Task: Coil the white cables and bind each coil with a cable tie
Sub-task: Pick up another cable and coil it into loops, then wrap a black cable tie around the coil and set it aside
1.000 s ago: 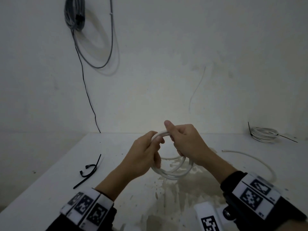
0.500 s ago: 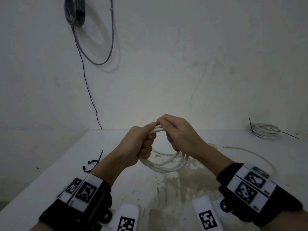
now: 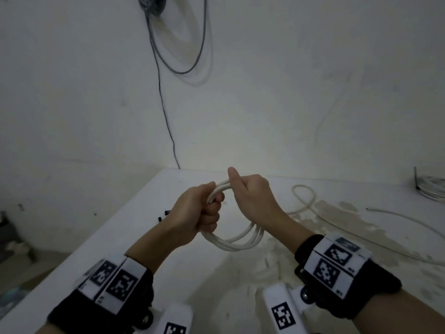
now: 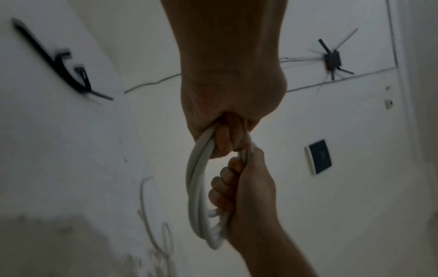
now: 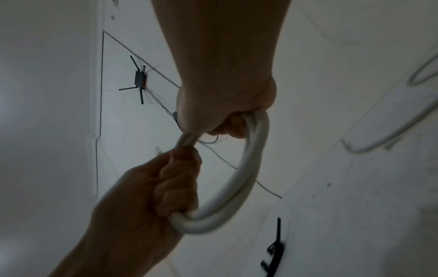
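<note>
A white cable coil [image 3: 237, 242] of several turns hangs above the white table [image 3: 134, 239], held by both hands. My left hand [image 3: 201, 209] grips the coil's left side in a fist. My right hand [image 3: 250, 196] grips the top of the coil, thumb raised. In the left wrist view the left hand [image 4: 227, 120] clasps the coil [image 4: 196, 196] and the right hand [image 4: 244, 187] holds it below. In the right wrist view the right hand [image 5: 225, 105] and the left hand [image 5: 163, 189] both close round the coil [image 5: 249, 168]. The cable's loose tail [image 3: 304, 197] loops on the table.
A second white coil [image 3: 433, 189] lies at the table's far right. Black cable ties [image 5: 275, 253] lie on the table to the left, with small black pieces [image 3: 166, 213] near the left hand. A grey cable [image 3: 178, 56] hangs on the wall. The table's left edge is close.
Both hands kept hold of the coil and rose a little. The right hand shifted over the top of the coil, and the loose tail now lies in a loop to the right.
</note>
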The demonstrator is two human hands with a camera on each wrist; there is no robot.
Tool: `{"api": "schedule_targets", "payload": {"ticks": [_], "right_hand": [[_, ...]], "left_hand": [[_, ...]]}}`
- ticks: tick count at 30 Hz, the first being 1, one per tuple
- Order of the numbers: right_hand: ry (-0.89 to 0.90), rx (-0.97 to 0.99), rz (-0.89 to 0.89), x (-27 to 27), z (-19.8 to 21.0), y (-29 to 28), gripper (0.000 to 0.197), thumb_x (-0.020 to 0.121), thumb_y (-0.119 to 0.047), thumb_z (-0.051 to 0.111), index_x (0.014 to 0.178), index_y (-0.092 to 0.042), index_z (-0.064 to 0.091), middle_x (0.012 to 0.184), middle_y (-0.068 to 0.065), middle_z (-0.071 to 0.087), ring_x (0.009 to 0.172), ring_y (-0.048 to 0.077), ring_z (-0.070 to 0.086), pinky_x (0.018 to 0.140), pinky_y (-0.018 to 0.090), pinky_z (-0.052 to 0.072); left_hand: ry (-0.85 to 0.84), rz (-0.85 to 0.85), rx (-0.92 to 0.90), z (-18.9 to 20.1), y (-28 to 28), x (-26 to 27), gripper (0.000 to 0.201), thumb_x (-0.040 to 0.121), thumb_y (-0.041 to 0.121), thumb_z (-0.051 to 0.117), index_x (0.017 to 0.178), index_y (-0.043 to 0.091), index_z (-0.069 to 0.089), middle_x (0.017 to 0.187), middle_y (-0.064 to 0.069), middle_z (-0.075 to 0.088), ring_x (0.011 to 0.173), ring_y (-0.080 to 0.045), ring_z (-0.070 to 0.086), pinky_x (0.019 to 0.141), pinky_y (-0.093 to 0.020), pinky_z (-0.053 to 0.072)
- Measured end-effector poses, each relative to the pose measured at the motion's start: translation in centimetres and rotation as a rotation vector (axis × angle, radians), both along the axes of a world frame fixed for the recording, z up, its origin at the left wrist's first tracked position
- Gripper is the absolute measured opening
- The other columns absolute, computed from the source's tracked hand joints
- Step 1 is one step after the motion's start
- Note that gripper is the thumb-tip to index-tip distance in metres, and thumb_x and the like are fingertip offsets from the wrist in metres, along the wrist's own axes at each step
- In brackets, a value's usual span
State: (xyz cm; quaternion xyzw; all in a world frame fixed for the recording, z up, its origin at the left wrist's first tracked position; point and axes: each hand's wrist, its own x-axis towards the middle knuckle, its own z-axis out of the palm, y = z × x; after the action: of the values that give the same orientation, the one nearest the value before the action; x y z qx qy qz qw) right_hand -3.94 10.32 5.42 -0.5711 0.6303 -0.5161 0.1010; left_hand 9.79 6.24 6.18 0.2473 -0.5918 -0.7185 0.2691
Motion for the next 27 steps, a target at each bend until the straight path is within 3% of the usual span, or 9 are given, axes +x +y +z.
{"api": "schedule_targets", "payload": {"ticks": [4, 7, 10, 12, 15, 18, 22, 24, 27], "right_hand": [[-0.25, 0.398, 0.302, 2.0, -0.9, -2.5, 0.047, 0.098, -0.041, 0.04, 0.068, -0.008, 0.054, 0.053, 0.003, 0.048, 0.045, 0.017, 0.048, 0.049, 0.026, 0.046], [-0.186, 0.536, 0.346, 2.5, -1.8, -5.7, 0.038, 0.098, -0.037, 0.04, 0.088, -0.01, 0.064, 0.078, 0.008, 0.064, 0.072, 0.018, 0.063, 0.075, 0.038, 0.053], [0.16, 0.51, 0.327, 2.7, -3.6, -9.2, 0.02, 0.095, -0.018, 0.048, 0.102, -0.015, 0.066, 0.101, 0.003, 0.059, 0.091, 0.02, 0.062, 0.077, 0.033, 0.05], [0.452, 0.556, 0.387, 3.1, -4.8, -11.3, 0.027, 0.094, -0.009, 0.05, 0.113, -0.02, 0.065, 0.114, 0.002, 0.052, 0.103, 0.021, 0.056, 0.082, 0.027, 0.042], [0.736, 0.61, 0.472, 4.4, -6.1, -13.8, 0.036, 0.092, -0.007, 0.053, 0.124, -0.022, 0.061, 0.128, 0.004, 0.044, 0.113, 0.022, 0.047, 0.091, 0.027, 0.036], [0.869, 0.587, 0.497, 5.3, -6.7, -15.4, 0.032, 0.091, -0.012, 0.058, 0.121, -0.02, 0.064, 0.126, 0.007, 0.051, 0.113, 0.026, 0.049, 0.092, 0.033, 0.041], [0.897, 0.58, 0.456, 5.5, -6.9, -16.3, 0.024, 0.087, -0.004, 0.057, 0.104, -0.012, 0.071, 0.11, 0.01, 0.064, 0.099, 0.026, 0.059, 0.085, 0.038, 0.051], [0.895, 0.597, 0.424, 5.5, -6.9, -16.6, 0.021, 0.084, 0.001, 0.056, 0.097, -0.007, 0.071, 0.107, 0.01, 0.065, 0.093, 0.026, 0.061, 0.08, 0.038, 0.054], [0.89, 0.59, 0.4, 5.4, -7.4, -16.5, 0.019, 0.085, -0.003, 0.056, 0.095, -0.01, 0.071, 0.104, 0.008, 0.065, 0.091, 0.026, 0.062, 0.073, 0.034, 0.051]], "left_hand": [[-0.144, 0.058, -0.001, -1.5, -2.7, 3.8, 0.041, 0.1, 0.025, 0.029, 0.062, 0.014, 0.039, 0.043, 0.007, 0.026, 0.033, -0.006, 0.019, 0.034, -0.014, 0.019], [-0.224, 0.095, 0.088, -2.0, -5.1, 7.0, 0.041, 0.099, 0.025, 0.03, 0.059, 0.015, 0.037, 0.04, 0.008, 0.023, 0.029, -0.004, 0.018, 0.029, -0.011, 0.018], [-0.351, 0.146, 0.114, -2.6, -7.1, 9.8, 0.04, 0.097, 0.026, 0.032, 0.059, 0.016, 0.037, 0.042, 0.008, 0.02, 0.029, -0.005, 0.015, 0.031, -0.01, 0.013], [-0.419, 0.161, 0.133, -3.1, -8.0, 11.2, 0.039, 0.097, 0.026, 0.033, 0.059, 0.015, 0.037, 0.043, 0.007, 0.019, 0.029, -0.005, 0.014, 0.032, -0.011, 0.011], [-0.455, 0.168, 0.171, -3.8, -9.0, 12.3, 0.04, 0.097, 0.026, 0.034, 0.058, 0.016, 0.038, 0.043, 0.007, 0.019, 0.03, -0.005, 0.013, 0.033, -0.012, 0.011], [-0.473, 0.16, 0.2, -4.2, -9.7, 12.5, 0.041, 0.097, 0.027, 0.034, 0.057, 0.016, 0.038, 0.043, 0.007, 0.019, 0.03, -0.006, 0.013, 0.032, -0.012, 0.011], [-0.487, 0.138, 0.204, -4.7, -10.3, 12.3, 0.042, 0.097, 0.026, 0.034, 0.057, 0.016, 0.038, 0.043, 0.007, 0.019, 0.031, -0.006, 0.013, 0.032, -0.013, 0.011], [-0.489, 0.126, 0.202, -4.8, -10.4, 12.0, 0.041, 0.097, 0.026, 0.034, 0.057, 0.016, 0.039, 0.043, 0.007, 0.019, 0.031, -0.006, 0.013, 0.032, -0.012, 0.012], [-0.486, 0.106, 0.201, -5.0, -10.2, 11.4, 0.041, 0.097, 0.027, 0.034, 0.058, 0.016, 0.039, 0.043, 0.007, 0.019, 0.031, -0.006, 0.013, 0.031, -0.012, 0.013]]}}
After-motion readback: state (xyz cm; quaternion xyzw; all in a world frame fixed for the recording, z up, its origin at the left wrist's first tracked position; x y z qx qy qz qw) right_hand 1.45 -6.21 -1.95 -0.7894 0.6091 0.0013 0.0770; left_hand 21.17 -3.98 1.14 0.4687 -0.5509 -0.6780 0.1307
